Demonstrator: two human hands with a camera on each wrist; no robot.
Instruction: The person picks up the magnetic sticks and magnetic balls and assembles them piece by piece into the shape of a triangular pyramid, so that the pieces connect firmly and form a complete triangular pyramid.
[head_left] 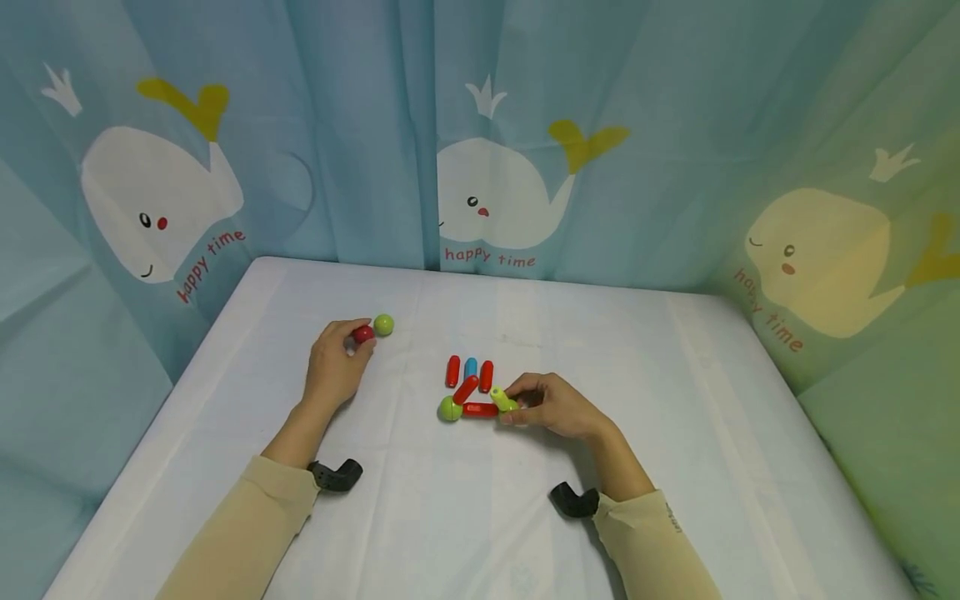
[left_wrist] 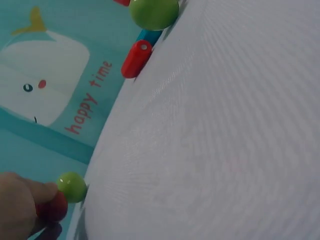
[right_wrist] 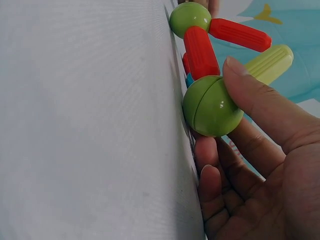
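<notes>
A person's left hand pinches 1 red ball between thumb and finger; the right hand grips 1 green ball between thumb and curled fingers.

You are working in a curtained-off booth: blue-green curtains printed with cartoon whales and "happy time" lettering line the far edge and both sides of your white-covered surface. You cannot tell what room lies beyond.

Head view from above, close wrist views
</notes>
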